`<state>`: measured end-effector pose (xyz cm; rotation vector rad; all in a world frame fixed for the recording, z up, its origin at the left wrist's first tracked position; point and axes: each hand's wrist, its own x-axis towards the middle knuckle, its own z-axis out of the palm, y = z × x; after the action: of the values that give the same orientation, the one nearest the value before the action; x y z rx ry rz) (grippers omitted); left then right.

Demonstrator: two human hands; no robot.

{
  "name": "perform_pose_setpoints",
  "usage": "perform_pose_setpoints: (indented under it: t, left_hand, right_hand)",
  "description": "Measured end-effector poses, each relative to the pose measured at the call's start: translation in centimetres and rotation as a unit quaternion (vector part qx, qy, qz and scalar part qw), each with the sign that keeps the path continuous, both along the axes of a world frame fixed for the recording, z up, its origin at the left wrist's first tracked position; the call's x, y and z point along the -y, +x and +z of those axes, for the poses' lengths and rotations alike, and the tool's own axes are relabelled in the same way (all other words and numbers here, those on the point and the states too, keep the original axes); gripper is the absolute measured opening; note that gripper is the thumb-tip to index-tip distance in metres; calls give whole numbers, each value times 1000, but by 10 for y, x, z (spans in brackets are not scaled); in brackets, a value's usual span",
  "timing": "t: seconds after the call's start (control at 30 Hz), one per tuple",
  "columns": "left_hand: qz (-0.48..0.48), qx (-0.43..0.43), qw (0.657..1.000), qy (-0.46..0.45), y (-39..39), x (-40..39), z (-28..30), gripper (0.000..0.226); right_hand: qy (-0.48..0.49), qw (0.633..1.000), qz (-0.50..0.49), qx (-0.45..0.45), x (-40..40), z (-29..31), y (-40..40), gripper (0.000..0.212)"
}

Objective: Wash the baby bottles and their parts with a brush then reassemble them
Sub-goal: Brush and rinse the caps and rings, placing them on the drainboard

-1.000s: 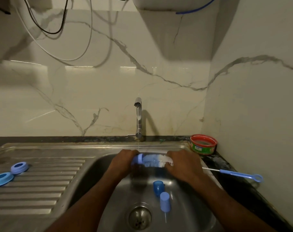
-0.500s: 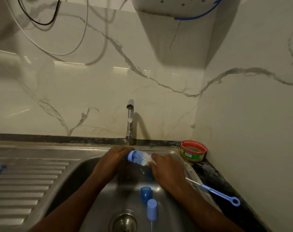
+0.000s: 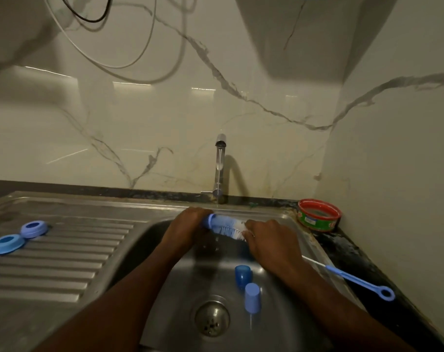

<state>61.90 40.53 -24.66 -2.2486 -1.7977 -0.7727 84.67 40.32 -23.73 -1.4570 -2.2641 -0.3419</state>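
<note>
Bottle (image 3: 222,223) washing is under way over the basin of a steel sink (image 3: 165,275), whose ribbed drainboard runs off to the left and whose drain sits low in the middle. A chrome tap (image 3: 219,168) rises from the back edge, against a pale veined wall.

Left hand (image 3: 187,227) is curled round the base end of the clear baby bottle, which it holds above the basin, just in front of the tap. This bottle lies nearly level, its long axis running left to right with the right end dipping a little. Its blue-ringed end sits against the left hand and the other end points toward the right hand (image 3: 269,240). Right hand grips the brush (image 3: 353,279), fingers closed round the wire stem near the bristles. White bristles show at the bottle's right end, touching it; whether they reach inside I cannot tell. The brush's blue handle trails out past the right wrist, down and to the right, across the sink's rim, and ends in a ring over the dark counter.

A round red-rimmed tub (image 3: 318,215) with a green band stands in the corner beside the sink's back right edge.

On the drainboard at far left lie two blue screw rings (image 3: 7,243), side by side and touching.

In the basin, between the right forearm and the drain, are two small blue caps (image 3: 252,297), one darker, one paler, just beside each other.
</note>
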Motion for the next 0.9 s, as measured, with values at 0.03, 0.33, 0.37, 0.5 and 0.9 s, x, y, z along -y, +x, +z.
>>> perform_pose_setpoints:
  t: [0.03,0.33,0.37,0.5,0.9]
  left_hand:
    - [-22,-8,1000,-7,3,1,-1,44]
    - [-22,21,996,82,-3,1,-4,42]
    - [-42,10,996,83,-4,1,-5,40]
    - [-119,-53,990,55,1,4,-4,40]
    - [-54,-63,992,98,2,5,-4,47]
  right_hand:
    - [-1,1000,0,3,2,0,-1,25]
    - [-32,999,6,4,10,12,2,32]
    - [-32,999,4,9,11,10,0,33]
    - [-38,999,-18,4,11,5,0,32]
    - [-52,998,-13,-23,9,8,7,32]
